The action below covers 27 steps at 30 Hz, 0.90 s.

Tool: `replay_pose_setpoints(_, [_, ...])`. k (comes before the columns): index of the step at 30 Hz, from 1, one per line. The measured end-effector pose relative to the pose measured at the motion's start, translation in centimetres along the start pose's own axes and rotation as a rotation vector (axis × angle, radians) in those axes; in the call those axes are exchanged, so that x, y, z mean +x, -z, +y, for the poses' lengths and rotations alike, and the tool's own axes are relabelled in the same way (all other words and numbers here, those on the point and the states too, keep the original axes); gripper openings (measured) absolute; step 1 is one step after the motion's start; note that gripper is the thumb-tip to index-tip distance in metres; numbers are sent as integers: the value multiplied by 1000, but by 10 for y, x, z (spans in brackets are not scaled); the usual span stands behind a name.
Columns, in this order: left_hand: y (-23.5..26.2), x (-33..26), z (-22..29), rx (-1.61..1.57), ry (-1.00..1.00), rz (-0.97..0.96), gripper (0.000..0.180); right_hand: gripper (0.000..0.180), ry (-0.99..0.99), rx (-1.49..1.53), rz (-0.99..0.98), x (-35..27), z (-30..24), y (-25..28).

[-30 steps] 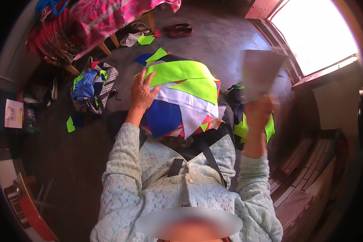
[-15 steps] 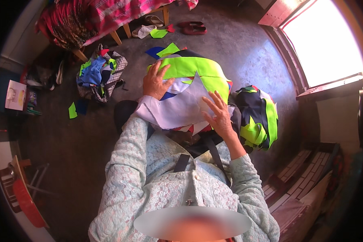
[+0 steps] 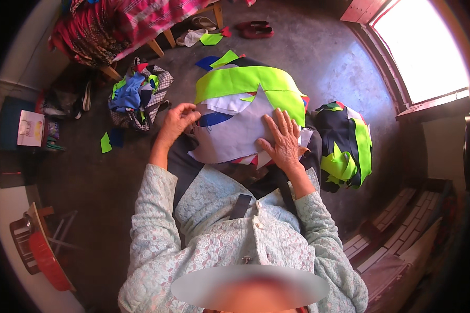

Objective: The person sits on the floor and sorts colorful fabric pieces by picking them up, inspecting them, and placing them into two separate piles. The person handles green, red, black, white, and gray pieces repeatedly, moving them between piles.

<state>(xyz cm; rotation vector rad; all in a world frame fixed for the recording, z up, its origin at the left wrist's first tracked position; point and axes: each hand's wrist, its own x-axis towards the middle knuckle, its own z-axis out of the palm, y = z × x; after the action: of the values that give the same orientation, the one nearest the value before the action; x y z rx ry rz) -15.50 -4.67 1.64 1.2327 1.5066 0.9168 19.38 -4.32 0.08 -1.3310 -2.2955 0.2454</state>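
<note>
Right hand: open, fingers spread, palm pressed flat on the pale grey fabric piece; sits at its 3 o'clock edge.
Left hand: fingers curled loosely, pinching or touching the 9 o'clock edge of the same grey piece; hard to tell whether cloth is actually gripped.
Pale grey fabric piece: lying on top of the lap stack, just below the neon yellow-green fabric; at about 12 o'clock from the chest, between both hands.
Lap stack: layered cut cloth, neon yellow-green on the far side, white piece and blue scrap peeking out beneath the grey one, red and white corners showing at its 6 o'clock edge.
Fabric heap on the right: at 3 o'clock from the right hand, dark navy cloth mixed with neon yellow-green strips, piled on the floor; touching or just beside the lap stack.
Fabric heap on the left: at 10 o'clock from the left hand, blue, green and checked cloth jumbled together on the floor, well apart from the lap.
Loose scraps: small green offcut on the floor at 9 o'clock; further green and blue scraps at 12 o'clock beyond the stack.
Bed: at 11 o'clock, covered by pink and red patterned cloth, wooden legs showing.
Red shoes: at 12 o'clock on the floor near the bed.
Window: at 2 o'clock, bright.
Containers: cannot make out any bin or box holding the cloth; all heaps lie loose.
</note>
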Motion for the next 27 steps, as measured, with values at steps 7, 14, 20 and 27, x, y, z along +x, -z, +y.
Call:
replay_pose_setpoints(7, [-33,-20,4,438,-215,190,42,69,-43,17,1,-2,0,2])
replay_pose_setpoints(14, [-28,-27,3,222,-43,63,29,68,-56,20,11,-1,-1,3])
replay_pose_setpoints(20, [-33,-18,32,487,-125,183,24,66,-66,117,40,-5,2,3])
replay_pose_setpoints(27, [-73,-19,62,812,-523,334,31,53,-191,342,279,-19,44,70])
